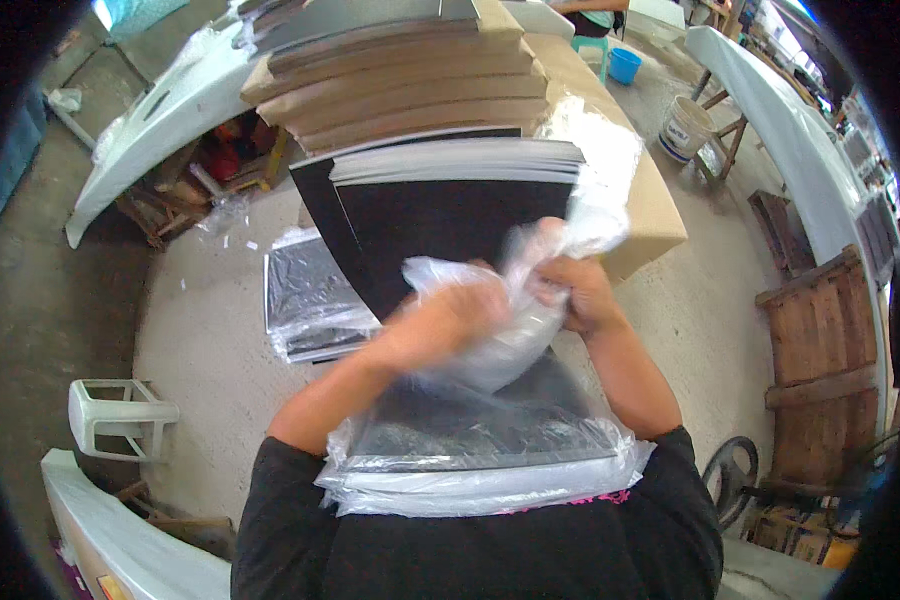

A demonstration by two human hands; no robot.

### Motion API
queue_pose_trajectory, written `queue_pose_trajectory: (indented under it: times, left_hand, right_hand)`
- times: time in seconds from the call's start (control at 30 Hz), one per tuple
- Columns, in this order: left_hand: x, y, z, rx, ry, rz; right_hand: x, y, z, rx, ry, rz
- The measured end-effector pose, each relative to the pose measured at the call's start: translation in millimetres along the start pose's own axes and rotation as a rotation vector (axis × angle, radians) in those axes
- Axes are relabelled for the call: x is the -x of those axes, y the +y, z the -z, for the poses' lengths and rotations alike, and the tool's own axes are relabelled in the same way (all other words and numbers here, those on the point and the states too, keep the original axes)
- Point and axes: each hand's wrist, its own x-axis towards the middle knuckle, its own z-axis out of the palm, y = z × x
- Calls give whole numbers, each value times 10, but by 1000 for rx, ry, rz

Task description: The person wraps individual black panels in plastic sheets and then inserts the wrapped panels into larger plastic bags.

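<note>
Bunched clear plastic bag (515, 350) lies between my two hands, in front of my chest. My right hand (578, 285) is closed on a gathered part of it, and more film trails up toward the boxes. My left hand (455, 312), blurred by motion, is curled against the plastic, with a film edge sticking up past its fingers. Below them, a plastic-wrapped stack of dark sheets (490, 435) leans against my body, its pale edges toward me. Just beyond the hands stands a stack of black sheets (440, 220) with white edges along the top.
Layered brown cardboard (400, 90) is piled behind the black sheets. Another wrapped dark stack (315, 285) lies low at the left. A white stool (120, 415) stands at left, a wooden pallet (825, 340) at right. A white bucket (685, 128) and blue bucket (624, 66) are farther back.
</note>
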Motion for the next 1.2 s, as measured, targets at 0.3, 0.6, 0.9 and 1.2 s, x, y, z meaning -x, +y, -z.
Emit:
queue_pose_trajectory:
  times: [0.3,0.6,0.9,1.2]
  left_hand:
    - [209,-216,166,116,-146,273]
    - [194,-689,112,1197,179,524]
    - [217,-419,550,1329,103,-260]
    - [800,-505,544,-112,429,-285]
  right_hand:
    - [342,-113,854,358,-141,-82]
    - [552,147,990,393,68,-97]
    - [47,-81,792,1642,860,878]
    - [377,-71,649,1854,264,1469]
